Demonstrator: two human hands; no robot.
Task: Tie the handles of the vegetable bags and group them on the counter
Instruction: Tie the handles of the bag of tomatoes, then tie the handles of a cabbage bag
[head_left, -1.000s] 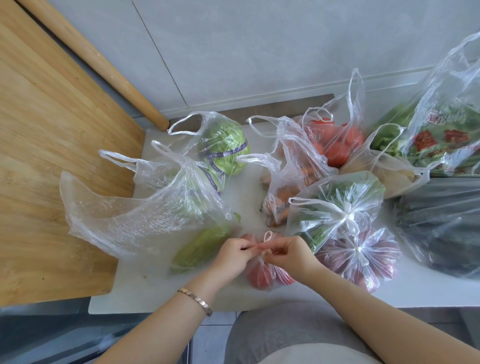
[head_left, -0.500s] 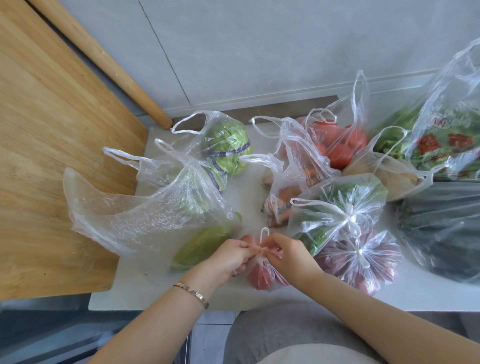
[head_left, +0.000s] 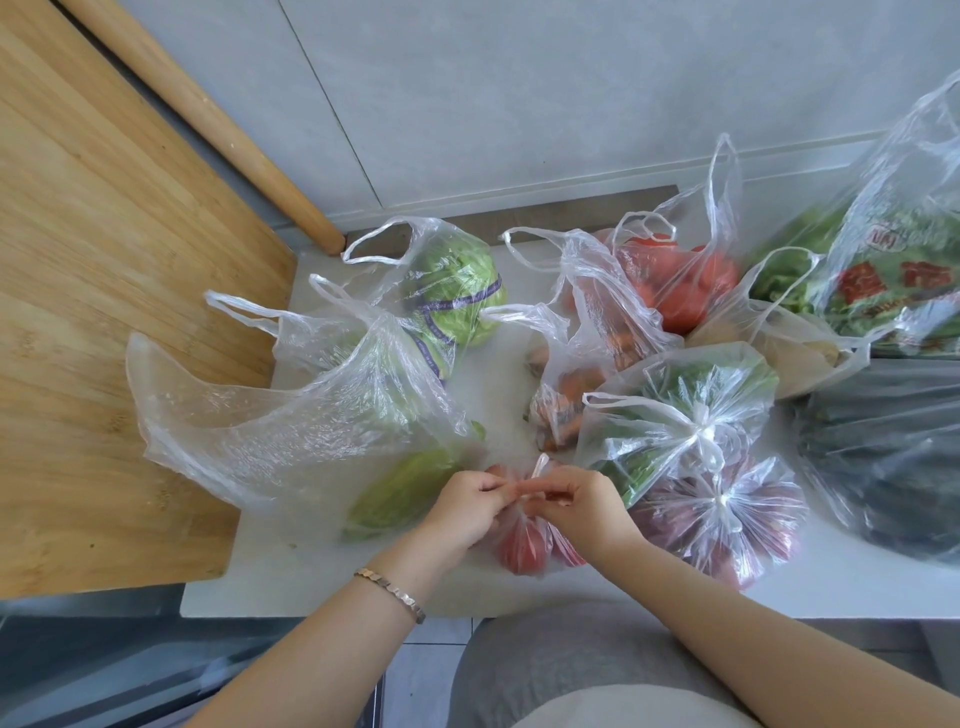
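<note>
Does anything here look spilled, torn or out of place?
One thing: a green vegetable lies near the counter's front, at the mouth of a slumped clear bag, seemingly sliding out. Nothing looks torn or spilled.

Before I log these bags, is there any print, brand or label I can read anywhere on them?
Printed bag, far right: red blocks and a red logo, too blurred to read.
Purple band around the cabbage: no legible text.
All other bags: clear plastic, no print visible.

Grey wall (head_left: 519, 93); wooden board (head_left: 104, 312); white counter (head_left: 311, 582)
</note>
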